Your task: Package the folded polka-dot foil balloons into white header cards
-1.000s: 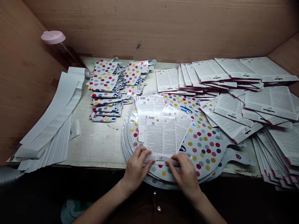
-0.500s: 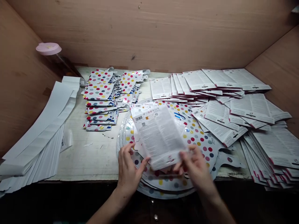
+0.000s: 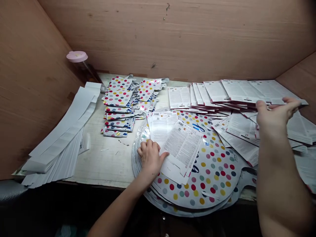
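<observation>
My left hand [image 3: 150, 158] rests on printed white cards at the left of the round polka-dot pieces [image 3: 217, 171]. Its fingers are bent and its thumb is stretched apart, touching the edge of the nearer card [image 3: 184, 144]. Another printed card [image 3: 160, 126] lies just behind, partly under that one. Over at the right, my right hand [image 3: 277, 115] reaches above the flat white packets [image 3: 243, 126], fingers stretched sideways. I see nothing gripped in it, though the forearm and hand cover part of the packets below.
Folded polka-dot pieces [image 3: 118, 97] stand in stacks at the back left. Long white paper strips [image 3: 61, 131] fan out along the left. A pink-lidded bottle [image 3: 77, 56] leans in the corner. More packets [image 3: 212, 92] line the back right, and brown board walls [image 3: 153, 39] surround the table.
My right hand has swung right from the middle to the packet piles and no longer holds the packet. My left hand has let go of the packet and moved onto the cards. The view has shifted.
</observation>
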`<act>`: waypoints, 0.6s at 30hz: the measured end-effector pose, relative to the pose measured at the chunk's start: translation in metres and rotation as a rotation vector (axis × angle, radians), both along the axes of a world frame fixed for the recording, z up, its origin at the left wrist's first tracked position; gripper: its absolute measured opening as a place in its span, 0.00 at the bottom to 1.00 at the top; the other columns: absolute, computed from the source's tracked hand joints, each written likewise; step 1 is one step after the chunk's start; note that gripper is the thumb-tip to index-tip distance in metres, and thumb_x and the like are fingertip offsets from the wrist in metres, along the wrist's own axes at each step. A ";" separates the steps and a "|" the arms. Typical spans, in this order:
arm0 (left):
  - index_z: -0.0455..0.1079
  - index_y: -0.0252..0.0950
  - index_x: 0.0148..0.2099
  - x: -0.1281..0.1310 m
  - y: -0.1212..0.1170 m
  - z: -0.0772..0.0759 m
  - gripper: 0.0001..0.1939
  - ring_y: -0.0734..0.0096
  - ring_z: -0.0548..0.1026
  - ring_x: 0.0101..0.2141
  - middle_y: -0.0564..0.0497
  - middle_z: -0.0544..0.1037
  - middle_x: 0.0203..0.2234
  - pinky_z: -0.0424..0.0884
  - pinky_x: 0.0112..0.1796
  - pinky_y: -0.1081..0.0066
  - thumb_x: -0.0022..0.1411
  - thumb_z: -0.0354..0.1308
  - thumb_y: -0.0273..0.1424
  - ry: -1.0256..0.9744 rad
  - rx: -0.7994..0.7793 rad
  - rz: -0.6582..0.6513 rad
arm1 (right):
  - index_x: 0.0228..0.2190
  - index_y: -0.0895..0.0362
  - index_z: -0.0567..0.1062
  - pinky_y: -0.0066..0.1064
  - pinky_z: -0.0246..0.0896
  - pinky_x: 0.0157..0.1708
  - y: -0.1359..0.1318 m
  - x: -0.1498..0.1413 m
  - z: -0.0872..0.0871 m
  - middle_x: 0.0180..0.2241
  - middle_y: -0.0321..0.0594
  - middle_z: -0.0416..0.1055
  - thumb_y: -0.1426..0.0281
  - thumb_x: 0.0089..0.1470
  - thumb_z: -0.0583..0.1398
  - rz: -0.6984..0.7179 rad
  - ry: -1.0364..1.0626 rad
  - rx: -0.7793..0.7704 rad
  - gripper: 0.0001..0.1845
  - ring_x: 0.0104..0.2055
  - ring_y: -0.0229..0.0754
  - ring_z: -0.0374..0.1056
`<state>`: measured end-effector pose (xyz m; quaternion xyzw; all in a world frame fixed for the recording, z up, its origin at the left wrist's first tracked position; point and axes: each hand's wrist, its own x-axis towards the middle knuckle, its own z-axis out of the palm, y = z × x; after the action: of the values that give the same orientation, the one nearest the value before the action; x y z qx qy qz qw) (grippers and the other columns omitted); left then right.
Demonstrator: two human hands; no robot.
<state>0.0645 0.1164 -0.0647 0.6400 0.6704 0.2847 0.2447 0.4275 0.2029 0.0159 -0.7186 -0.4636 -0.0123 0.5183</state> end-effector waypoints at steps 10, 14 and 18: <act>0.63 0.37 0.52 -0.005 -0.030 0.018 0.25 0.62 0.78 0.42 0.45 0.78 0.44 0.75 0.40 0.67 0.55 0.66 0.37 -1.021 -0.107 0.093 | 0.52 0.55 0.69 0.23 0.57 0.14 -0.169 -0.218 -0.036 0.32 0.37 0.72 0.57 0.58 0.61 0.787 1.518 -0.537 0.24 0.17 0.32 0.66; 0.72 0.32 0.35 -0.007 -0.053 0.011 0.16 0.67 0.75 0.22 0.48 0.78 0.25 0.71 0.20 0.71 0.52 0.67 0.39 -0.828 -0.341 0.082 | 0.44 0.57 0.72 0.18 0.51 0.14 -0.166 -0.235 -0.050 0.28 0.32 0.69 0.59 0.54 0.65 0.612 1.699 -0.348 0.20 0.15 0.25 0.57; 0.72 0.33 0.34 -0.011 -0.063 0.005 0.12 0.66 0.75 0.20 0.48 0.79 0.24 0.72 0.20 0.70 0.52 0.65 0.36 -0.760 -0.215 0.161 | 0.43 0.53 0.69 0.21 0.57 0.16 -0.162 -0.238 -0.055 0.32 0.34 0.73 0.61 0.51 0.68 0.529 1.599 -0.271 0.20 0.20 0.31 0.64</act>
<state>0.0540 0.0537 -0.0595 0.4052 0.6060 0.4476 0.5179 0.1893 0.0407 -0.0396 -0.4351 -0.1086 0.6757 0.5850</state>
